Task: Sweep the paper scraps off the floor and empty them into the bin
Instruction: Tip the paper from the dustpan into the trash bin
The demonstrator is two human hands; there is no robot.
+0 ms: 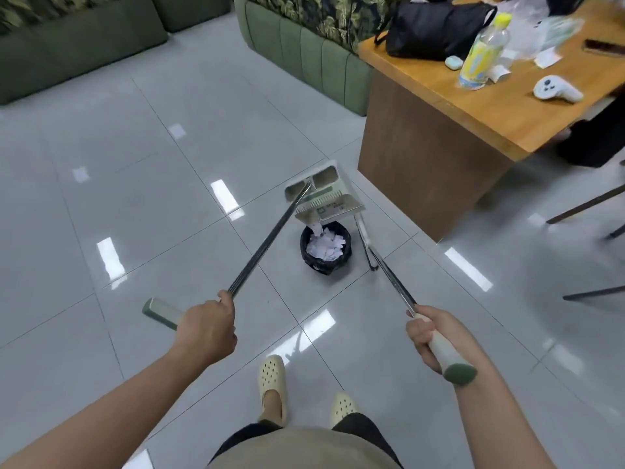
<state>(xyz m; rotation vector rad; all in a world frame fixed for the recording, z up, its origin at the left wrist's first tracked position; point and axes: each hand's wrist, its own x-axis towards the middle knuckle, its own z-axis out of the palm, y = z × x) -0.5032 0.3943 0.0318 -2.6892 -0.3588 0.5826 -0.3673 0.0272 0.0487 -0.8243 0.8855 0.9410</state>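
Tipping over the bin (325, 262), the dustpan (323, 198) hides its contents

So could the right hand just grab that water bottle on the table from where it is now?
Probably not. The right hand grips the broom handle, and the bottle stands well back on the wooden table, far beyond the bin. The person would likely need to step closer and free that hand.

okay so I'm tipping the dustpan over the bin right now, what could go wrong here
The bin is small and already heaped with scraps, so more could spill onto the floor. The dustpan hangs at the end of a long handle held by the left hand; a wobble might drop scraps outside the rim.
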